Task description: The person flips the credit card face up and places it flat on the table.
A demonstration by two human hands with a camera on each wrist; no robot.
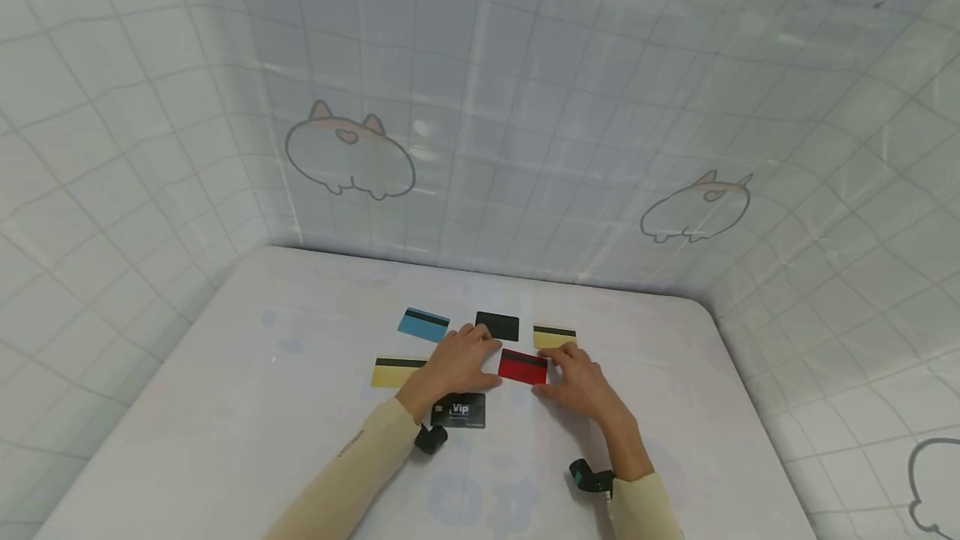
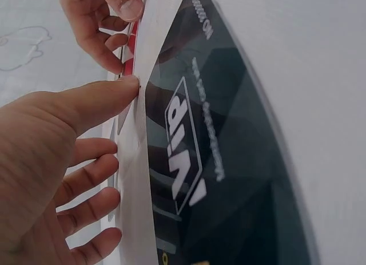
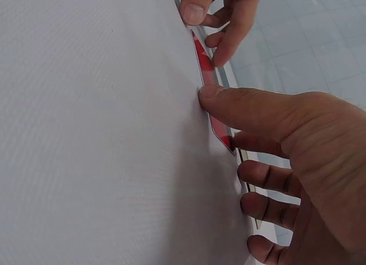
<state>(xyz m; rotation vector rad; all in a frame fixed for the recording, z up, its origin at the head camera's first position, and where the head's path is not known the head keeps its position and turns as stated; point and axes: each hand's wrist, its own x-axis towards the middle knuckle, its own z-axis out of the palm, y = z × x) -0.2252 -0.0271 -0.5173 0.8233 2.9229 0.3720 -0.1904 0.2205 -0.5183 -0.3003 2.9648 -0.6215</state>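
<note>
A red card (image 1: 522, 367) with a dark stripe lies on the table between my hands. My right hand (image 1: 577, 383) rests at its right end; in the right wrist view the thumb (image 3: 210, 94) is at the near edge and the index finger by the far corner. At the card's left end is my left hand (image 1: 457, 363), fingers relaxed and spread. A black card (image 1: 497, 326) lies just beyond the left fingertips, and a black Vip card (image 1: 459, 412) lies below that hand. A yellow card (image 1: 555, 336) sits just past the right fingers, partly covered.
A blue striped card (image 1: 423, 324) lies at the back left. Another yellow striped card (image 1: 397, 372) is partly under the left wrist. Dark wrist cameras hang by both cuffs. A grid-patterned curtain (image 1: 495, 215) closes off the table's (image 1: 300, 423) far edge and sides.
</note>
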